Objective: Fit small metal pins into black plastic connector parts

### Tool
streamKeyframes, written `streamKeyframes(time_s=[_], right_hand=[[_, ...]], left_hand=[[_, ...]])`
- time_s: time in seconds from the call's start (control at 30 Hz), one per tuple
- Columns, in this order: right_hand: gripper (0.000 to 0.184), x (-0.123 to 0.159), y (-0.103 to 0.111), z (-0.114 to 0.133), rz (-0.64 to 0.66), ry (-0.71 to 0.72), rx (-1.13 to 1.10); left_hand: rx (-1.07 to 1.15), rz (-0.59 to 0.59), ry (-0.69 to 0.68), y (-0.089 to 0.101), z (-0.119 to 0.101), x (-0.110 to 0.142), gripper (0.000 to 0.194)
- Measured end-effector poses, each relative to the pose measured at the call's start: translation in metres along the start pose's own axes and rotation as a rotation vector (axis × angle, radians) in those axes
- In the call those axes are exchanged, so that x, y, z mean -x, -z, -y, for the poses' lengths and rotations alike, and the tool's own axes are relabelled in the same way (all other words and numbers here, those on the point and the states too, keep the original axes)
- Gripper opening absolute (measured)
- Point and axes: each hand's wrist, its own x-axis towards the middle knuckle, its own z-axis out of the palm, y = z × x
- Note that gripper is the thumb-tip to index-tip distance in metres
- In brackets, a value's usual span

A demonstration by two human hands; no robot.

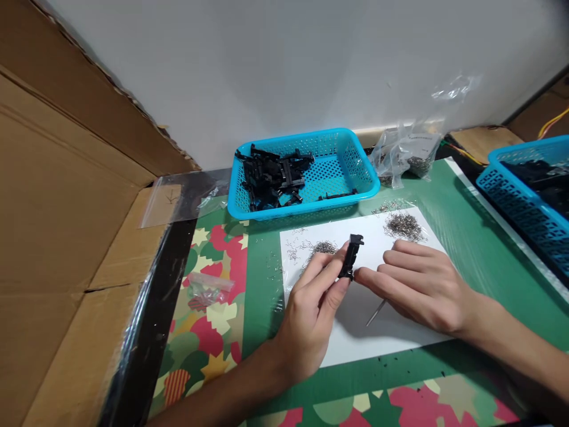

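Note:
My left hand (313, 302) pinches a black plastic part (351, 256) between thumb and fingers, holding it upright above the white sheet (355, 341). The index fingertip of my right hand (422, 287) meets the lower end of that part. From beneath my right hand a thin metal rod (376, 313) sticks out; its other end is hidden by the palm. Behind my left fingers lies a pile of tiny bent metal pieces (323, 247), partly covered. A second pile of small metal pieces (403, 226) sits beyond my right hand.
A blue basket (306, 210) with black plastic parts (271, 175) stands against the wall. Another blue basket (520, 207) is at the right. Clear bags (411, 154) lie behind, and a small plastic bag (211, 289) at left. Cardboard (57, 207) walls the left side.

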Motion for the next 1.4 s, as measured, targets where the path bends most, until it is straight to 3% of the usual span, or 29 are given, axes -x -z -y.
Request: streamKeyframes(time_s=[0.77,1.27,1.4], right_hand=[[0.020,0.0000,0.0014,0.0011,0.043,0.018,0.031],[0.025,0.0008,0.0007,0.0016,0.039,0.024,0.012],[0.023,0.0032,-0.0001,0.0001,0.056,-0.052,-0.095]], left_hand=[[-0.046,0.000,-0.022,-0.0032,0.0031,0.0031,0.051],[0.029,0.083,0.022,-0.0018,-0.0011,0.0008,0.049],[0.081,0.125,0.067,0.0008,-0.0037,0.0005,0.049]])
